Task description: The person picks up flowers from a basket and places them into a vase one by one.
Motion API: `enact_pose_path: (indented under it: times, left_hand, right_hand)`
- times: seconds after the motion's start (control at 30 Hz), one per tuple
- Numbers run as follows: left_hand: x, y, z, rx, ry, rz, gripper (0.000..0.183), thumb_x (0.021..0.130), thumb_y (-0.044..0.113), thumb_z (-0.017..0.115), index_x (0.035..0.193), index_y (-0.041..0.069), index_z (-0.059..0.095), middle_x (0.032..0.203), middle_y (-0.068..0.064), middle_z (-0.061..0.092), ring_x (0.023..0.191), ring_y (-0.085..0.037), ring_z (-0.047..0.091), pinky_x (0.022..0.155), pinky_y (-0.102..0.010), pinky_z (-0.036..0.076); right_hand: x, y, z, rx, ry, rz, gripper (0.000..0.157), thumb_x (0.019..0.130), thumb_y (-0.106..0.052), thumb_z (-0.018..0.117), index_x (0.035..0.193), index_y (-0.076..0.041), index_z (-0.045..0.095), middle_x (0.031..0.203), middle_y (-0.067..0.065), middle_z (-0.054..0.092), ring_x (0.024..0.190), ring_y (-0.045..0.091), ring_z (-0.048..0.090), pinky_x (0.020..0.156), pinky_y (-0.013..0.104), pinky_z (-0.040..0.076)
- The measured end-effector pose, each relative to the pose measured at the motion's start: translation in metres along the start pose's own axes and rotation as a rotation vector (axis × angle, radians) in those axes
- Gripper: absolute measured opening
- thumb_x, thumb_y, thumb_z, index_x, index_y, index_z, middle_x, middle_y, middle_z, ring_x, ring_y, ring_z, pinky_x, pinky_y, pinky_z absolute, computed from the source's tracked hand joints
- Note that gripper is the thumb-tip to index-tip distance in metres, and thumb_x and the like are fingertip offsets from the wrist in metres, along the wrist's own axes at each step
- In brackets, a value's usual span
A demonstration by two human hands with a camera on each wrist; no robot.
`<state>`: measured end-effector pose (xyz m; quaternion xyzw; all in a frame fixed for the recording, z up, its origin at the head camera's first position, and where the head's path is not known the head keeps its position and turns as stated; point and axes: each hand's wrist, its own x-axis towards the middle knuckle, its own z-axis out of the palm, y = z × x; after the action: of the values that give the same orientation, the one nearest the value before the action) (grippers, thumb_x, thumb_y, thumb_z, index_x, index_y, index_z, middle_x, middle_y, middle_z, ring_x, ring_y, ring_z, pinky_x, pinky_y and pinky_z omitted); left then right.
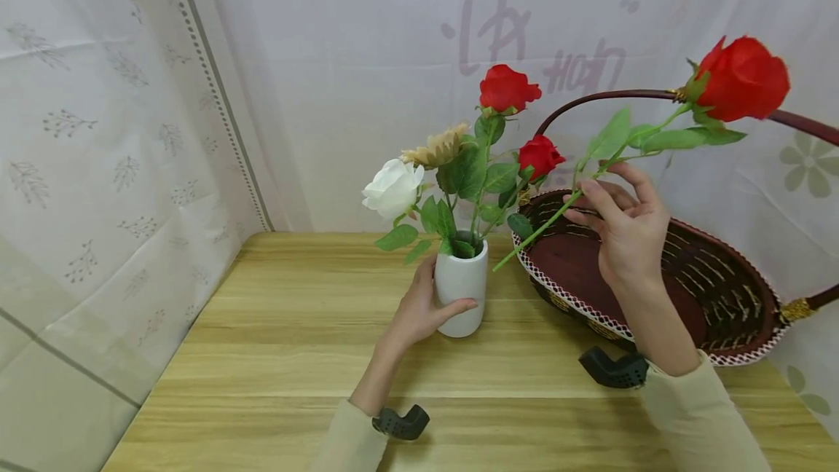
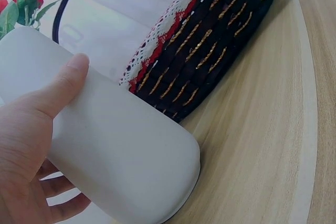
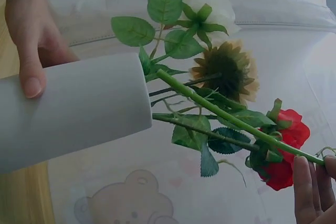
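Observation:
A white vase (image 1: 462, 290) stands upright on the wooden table, and my left hand (image 1: 422, 308) grips its side, thumb across the front. In it are a white rose (image 1: 393, 189), a tan sunflower-like bloom (image 1: 438, 148) and two red roses, one tall (image 1: 507, 89) and one lower (image 1: 540, 157). My right hand (image 1: 632, 228) pinches the green stem of another red rose (image 1: 743, 79), held tilted with its bloom up to the right. In the head view the stem's lower end (image 1: 507, 261) is just right of the vase, above the basket's rim.
A dark woven basket (image 1: 714, 290) with a lace-trimmed rim and a tall handle stands right of the vase, partly behind my right forearm. Wooden tabletop (image 1: 282, 341) spreads to the left. Printed white curtains (image 1: 341, 93) hang behind and at the left.

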<state>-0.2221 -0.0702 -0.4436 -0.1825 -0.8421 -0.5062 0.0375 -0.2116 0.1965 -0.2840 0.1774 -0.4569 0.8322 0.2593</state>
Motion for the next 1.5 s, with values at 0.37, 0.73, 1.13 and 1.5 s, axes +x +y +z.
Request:
enact_pose_path:
  times: [0.37,0.73,1.13,1.5]
  left_hand:
    - [0.0,0.0,0.0,-0.005,-0.008,-0.003,0.101,0.083,0.05,0.082,0.156,0.012,0.024,0.143,-0.013,0.043,0.122,-0.028,0.054,0.098,-0.051,0.047]
    - [0.002,-0.001,-0.001,0.008,-0.004,-0.006,0.103,0.082,0.054,0.081,0.157,0.013,0.024,0.144,-0.012,0.043,0.123,-0.027,0.054,0.097,-0.05,0.048]
    - [0.002,-0.002,-0.001,0.004,-0.007,0.007,0.102,0.082,0.052,0.081,0.156,0.011,0.024,0.144,-0.012,0.043,0.124,-0.027,0.053,0.098,-0.05,0.048]
    - [0.002,-0.003,0.0,0.01,-0.008,0.013,0.102,0.082,0.052,0.081,0.156,0.011,0.024,0.144,-0.013,0.043,0.123,-0.027,0.053,0.098,-0.05,0.047]
  right_hand:
    - [0.002,0.009,0.015,0.005,0.026,-0.132,0.029,0.089,0.013,0.069,0.117,0.012,0.062,0.083,0.018,0.072,0.073,0.027,0.07,0.062,0.039,0.06]
    - [0.002,0.023,0.025,-0.06,0.036,-0.194,0.026,0.086,0.012,0.072,0.111,0.008,0.066,0.087,0.016,0.072,0.074,0.026,0.071,0.064,0.037,0.06]
    - [-0.012,0.039,0.031,-0.06,-0.001,-0.209,0.026,0.086,0.016,0.069,0.111,0.008,0.065,0.09,0.016,0.071,0.071,0.024,0.07,0.068,0.035,0.06]
    - [-0.024,0.057,0.031,-0.121,-0.022,-0.224,0.023,0.087,0.017,0.068,0.108,0.008,0.066,0.09,0.011,0.07,0.073,0.02,0.07,0.067,0.034,0.06]
